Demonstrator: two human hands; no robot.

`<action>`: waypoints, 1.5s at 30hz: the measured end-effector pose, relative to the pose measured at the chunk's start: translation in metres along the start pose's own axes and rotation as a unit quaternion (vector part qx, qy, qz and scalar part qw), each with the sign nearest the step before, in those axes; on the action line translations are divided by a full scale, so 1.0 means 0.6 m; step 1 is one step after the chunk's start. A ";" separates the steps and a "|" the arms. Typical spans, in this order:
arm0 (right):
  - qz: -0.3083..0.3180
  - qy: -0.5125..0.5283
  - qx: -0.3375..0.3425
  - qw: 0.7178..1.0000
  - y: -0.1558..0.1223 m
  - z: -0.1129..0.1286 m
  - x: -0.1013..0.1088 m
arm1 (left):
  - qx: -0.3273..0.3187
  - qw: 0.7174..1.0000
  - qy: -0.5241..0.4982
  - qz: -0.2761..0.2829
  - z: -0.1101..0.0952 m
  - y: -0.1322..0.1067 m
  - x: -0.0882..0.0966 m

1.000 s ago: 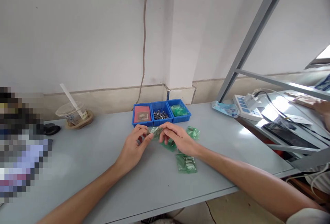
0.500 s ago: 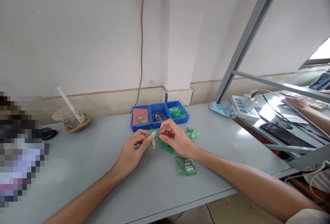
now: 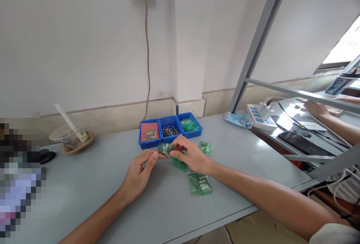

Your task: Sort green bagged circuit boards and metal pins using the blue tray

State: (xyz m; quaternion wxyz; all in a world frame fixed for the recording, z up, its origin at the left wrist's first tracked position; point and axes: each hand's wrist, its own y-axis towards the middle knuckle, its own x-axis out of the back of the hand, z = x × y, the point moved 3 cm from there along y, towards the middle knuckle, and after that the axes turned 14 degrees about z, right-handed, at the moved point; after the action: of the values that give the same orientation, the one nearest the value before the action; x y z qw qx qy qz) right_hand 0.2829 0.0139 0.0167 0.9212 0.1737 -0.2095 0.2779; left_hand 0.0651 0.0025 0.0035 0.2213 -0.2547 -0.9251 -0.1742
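A small green-tinted plastic bag (image 3: 165,148) is between my two hands, just in front of the blue bins. My right hand (image 3: 191,156) pinches its right end with thumb and fingers. At its lower left edge, the fingers of my left hand (image 3: 140,171) are closed together, with the thumb pressed on them. What lies inside this bag is hard to make out now. Another green bag (image 3: 179,164) lies partly under my right hand. Nearer the table's front, a green bag (image 3: 200,184) shows metal and pale pieces inside. One more green bag (image 3: 206,148) rests beyond my right wrist.
Three joined blue bins hold a red card with a small bag (image 3: 150,132), loose metal screws (image 3: 170,130) and green bags (image 3: 189,124). A lidded cup (image 3: 69,136) stands left. Right are a blue wrapper (image 3: 238,119), a power strip (image 3: 260,116), metal frame and another person's hand (image 3: 316,110).
The bag between my hands has turned and folded, so its pale pieces no longer show clearly. My left thumb has slid back toward the left. The view has shifted slightly.
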 end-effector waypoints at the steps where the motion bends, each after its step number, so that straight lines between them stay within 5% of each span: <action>1: -0.013 -0.002 0.000 1.000 0.000 -0.002 0.003 | 0.007 1.000 -0.002 0.011 0.003 0.000 -0.002; 4: -0.065 -0.014 0.004 0.998 0.000 -0.011 0.027 | 0.014 0.999 0.004 0.040 0.006 0.002 -0.007; 9: -0.198 -0.168 0.028 0.965 -0.007 -0.009 0.116 | 0.020 0.997 0.052 0.062 0.009 -0.001 -0.007; 18: -0.109 -0.349 0.018 0.931 -0.024 -0.003 0.205 | -0.010 0.991 0.103 0.084 0.016 -0.001 -0.009; 30: -0.005 -0.449 -0.024 0.893 -0.014 -0.034 0.191 | -0.071 0.943 0.264 0.190 -0.010 -0.010 -0.026; 36: -0.027 -0.485 0.004 0.874 -0.015 -0.025 0.182 | -0.075 0.916 0.312 0.242 -0.011 -0.012 -0.033; 41: 0.013 -0.506 0.005 0.863 -0.015 -0.030 0.171 | -0.069 0.931 0.286 0.217 -0.007 -0.011 -0.031; 45: -0.032 -0.514 -0.007 0.857 -0.013 -0.028 0.168 | -0.073 0.942 0.270 0.186 -0.006 -0.012 -0.029</action>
State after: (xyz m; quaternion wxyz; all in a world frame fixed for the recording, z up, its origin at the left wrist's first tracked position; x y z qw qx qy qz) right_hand 0.3689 0.0594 0.0492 0.6920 0.2918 -0.6497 0.1180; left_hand 0.0756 -0.0114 -0.0037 0.4719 -0.3815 -0.7514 -0.2591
